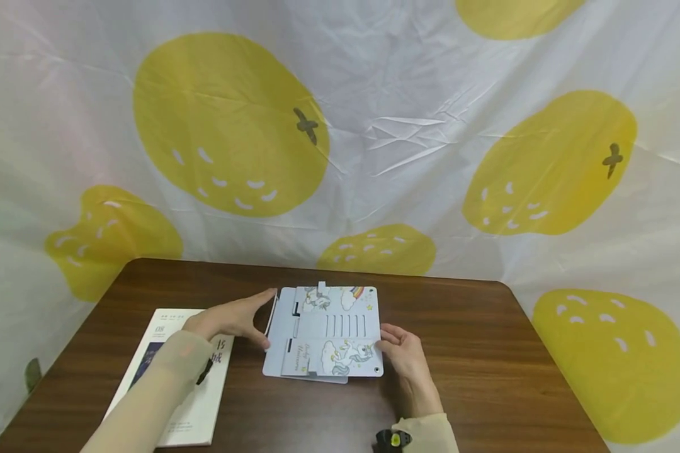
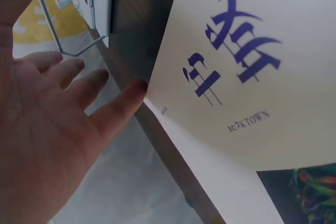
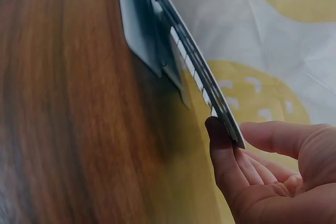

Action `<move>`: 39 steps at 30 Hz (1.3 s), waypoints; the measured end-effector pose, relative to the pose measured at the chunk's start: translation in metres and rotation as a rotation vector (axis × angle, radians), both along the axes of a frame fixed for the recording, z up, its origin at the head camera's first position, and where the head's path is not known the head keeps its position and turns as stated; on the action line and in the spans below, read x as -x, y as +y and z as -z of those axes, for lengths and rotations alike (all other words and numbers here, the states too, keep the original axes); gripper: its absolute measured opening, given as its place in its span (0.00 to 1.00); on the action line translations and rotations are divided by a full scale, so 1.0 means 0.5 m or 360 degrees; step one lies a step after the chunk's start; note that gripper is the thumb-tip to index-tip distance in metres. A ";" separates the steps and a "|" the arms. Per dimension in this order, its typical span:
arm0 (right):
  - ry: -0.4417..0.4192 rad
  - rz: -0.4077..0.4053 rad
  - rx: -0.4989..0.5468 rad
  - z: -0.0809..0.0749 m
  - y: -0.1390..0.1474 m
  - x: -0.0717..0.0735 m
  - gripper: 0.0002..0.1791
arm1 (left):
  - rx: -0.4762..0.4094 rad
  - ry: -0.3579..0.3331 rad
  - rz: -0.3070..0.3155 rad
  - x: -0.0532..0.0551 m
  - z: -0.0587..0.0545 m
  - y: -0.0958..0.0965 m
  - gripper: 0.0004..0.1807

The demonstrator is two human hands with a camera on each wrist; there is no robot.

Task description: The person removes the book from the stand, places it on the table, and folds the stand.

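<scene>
A pale book stand (image 1: 311,330) with unicorn and rainbow prints is held tilted above the table. My right hand (image 1: 406,357) pinches its right edge, with the thumb on the printed face and the fingers underneath, as the right wrist view shows. At the left edge, a thin wire bracket (image 2: 51,27) sticks out from the stand. My left hand (image 1: 235,319) spans this bracket, thumb at one corner and index finger at the other. The other left fingers (image 2: 86,87) spread loosely.
Beneath my left forearm lies a white book (image 1: 195,412) with purple lettering, flat on the brown wooden table (image 1: 487,371). Behind the table hangs a white cloth (image 1: 385,170) printed with yellow fruit.
</scene>
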State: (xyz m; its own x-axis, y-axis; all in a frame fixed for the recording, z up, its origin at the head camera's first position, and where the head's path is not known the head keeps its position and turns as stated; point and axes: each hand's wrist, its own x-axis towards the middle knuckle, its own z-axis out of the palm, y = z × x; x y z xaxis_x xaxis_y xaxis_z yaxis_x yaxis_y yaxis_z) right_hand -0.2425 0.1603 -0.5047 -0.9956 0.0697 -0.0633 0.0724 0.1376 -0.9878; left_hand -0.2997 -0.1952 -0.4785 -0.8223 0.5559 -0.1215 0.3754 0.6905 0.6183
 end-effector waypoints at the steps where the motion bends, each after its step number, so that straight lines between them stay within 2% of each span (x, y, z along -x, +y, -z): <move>1: -0.0013 0.0001 -0.0023 0.001 0.000 0.001 0.23 | -0.0001 -0.0006 -0.0003 0.001 0.001 0.000 0.68; 5: -0.0027 -0.0021 -0.0208 0.009 0.000 0.007 0.23 | -0.0020 -0.0029 -0.0007 0.005 0.001 0.002 0.68; 9: -0.0004 -0.0041 -0.0412 0.010 0.000 0.016 0.23 | 0.0005 -0.0008 0.0013 0.011 0.005 0.001 0.67; 17: 0.0049 -0.0044 -0.0891 -0.005 -0.008 0.028 0.20 | 0.0031 0.0007 -0.0017 0.011 0.010 -0.002 0.67; 24: 0.0112 -0.0130 -0.1255 -0.014 -0.019 0.029 0.20 | 0.0080 0.0026 -0.0038 0.016 0.009 0.001 0.68; 28: 0.0171 -0.0194 -0.1363 -0.019 -0.019 0.031 0.17 | 0.0104 0.0032 -0.0035 0.019 0.008 0.003 0.67; 31: 0.0185 -0.0253 -0.1381 -0.021 -0.014 0.033 0.18 | 0.0119 0.0053 -0.0033 0.020 0.006 0.003 0.67; 33: 0.0195 -0.0295 -0.1397 -0.022 -0.011 0.035 0.13 | 0.0122 0.0069 -0.0035 0.020 0.004 0.002 0.67; 37: 0.0220 -0.0359 -0.1427 -0.021 -0.008 0.035 0.11 | 0.0136 0.0090 -0.0038 0.019 0.002 0.003 0.67; 39: 0.0242 -0.0382 -0.1446 -0.021 -0.006 0.035 0.13 | 0.0153 0.0101 -0.0043 0.019 0.003 0.005 0.67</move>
